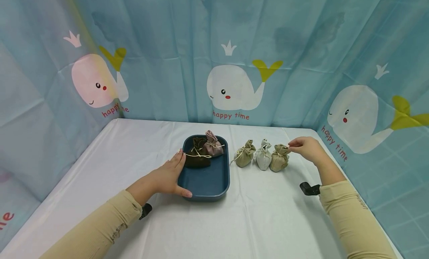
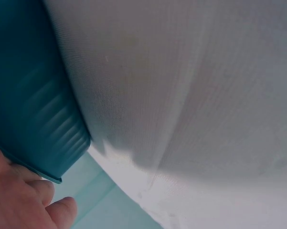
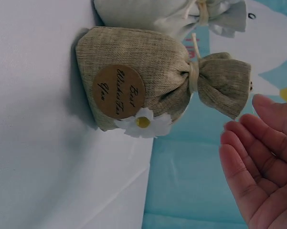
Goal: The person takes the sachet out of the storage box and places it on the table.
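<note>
Someone in pale sleeves has both arms out over a table [image 1: 271, 218] spread with white cloth, each hand busy in its own spot. The left hand [image 1: 165, 177] lies along the side of a dark blue tray [image 1: 209, 180], fingers stretched by the rim and thumb at the near corner; it grasps no bag, and I would say it is there to keep the tray from sliding.

Inside, toward the far end, sit a dark brown bag [image 1: 196, 162] and a mauve bag [image 1: 214, 151], side by side, leaving the near half bare.

To the right of the tray, three little bags stand in a row: an olive bag [image 1: 244, 157], a whitish bag [image 1: 263, 159] and a tan bag [image 1: 279, 162]. Their full bottoms seem to hold them upright.

The right hand [image 1: 308, 149] is at the tan bag's gathered top, thumb and fingers loosely bent — not clenched, and not visibly grasping the cloth. Whether the fingertips touch it, I cannot tell. The top looks the handiest part to reach, since the tied cord [image 3: 194, 76] narrows it there — well clear of the round sticker [image 3: 119, 90] and white flower [image 3: 143, 122].
</note>
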`<state>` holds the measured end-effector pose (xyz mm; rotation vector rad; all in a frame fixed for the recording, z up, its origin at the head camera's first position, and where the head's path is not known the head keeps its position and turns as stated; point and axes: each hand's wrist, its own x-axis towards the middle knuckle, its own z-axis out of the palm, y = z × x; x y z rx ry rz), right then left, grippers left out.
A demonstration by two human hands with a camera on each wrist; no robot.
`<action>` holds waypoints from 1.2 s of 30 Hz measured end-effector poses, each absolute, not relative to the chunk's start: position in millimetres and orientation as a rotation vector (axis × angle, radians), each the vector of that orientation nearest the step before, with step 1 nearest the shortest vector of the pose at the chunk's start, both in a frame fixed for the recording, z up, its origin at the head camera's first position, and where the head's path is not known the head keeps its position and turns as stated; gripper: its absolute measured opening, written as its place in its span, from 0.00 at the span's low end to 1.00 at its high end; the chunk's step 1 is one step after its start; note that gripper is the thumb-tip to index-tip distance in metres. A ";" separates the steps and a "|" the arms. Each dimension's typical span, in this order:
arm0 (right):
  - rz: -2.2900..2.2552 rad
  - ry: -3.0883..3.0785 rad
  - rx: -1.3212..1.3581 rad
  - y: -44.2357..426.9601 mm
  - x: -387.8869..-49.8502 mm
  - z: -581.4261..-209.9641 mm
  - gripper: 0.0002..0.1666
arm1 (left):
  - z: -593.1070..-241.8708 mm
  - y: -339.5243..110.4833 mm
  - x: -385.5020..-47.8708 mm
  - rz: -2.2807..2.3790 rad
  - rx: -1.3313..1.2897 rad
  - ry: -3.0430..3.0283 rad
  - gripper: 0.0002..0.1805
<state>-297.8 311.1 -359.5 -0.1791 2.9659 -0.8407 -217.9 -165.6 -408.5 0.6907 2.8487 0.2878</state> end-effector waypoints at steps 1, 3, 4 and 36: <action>-0.847 2.963 -0.179 311.4 -297.7 -358.5 0.19 | -408.7 -165.7 -217.9 0.287 0.689 2.849 0.74; -0.857 2.958 -0.174 311.6 -297.1 -356.3 0.19 | -409.0 -165.9 -217.9 0.284 0.691 2.851 0.75; -0.865 2.954 -0.171 311.6 -296.9 -355.2 0.20 | -409.0 -165.9 -217.9 0.286 0.693 2.852 0.75; -0.941 2.954 -0.441 207.8 -314.5 -318.0 0.15 | -408.3 -165.7 -218.1 0.295 0.688 2.856 0.75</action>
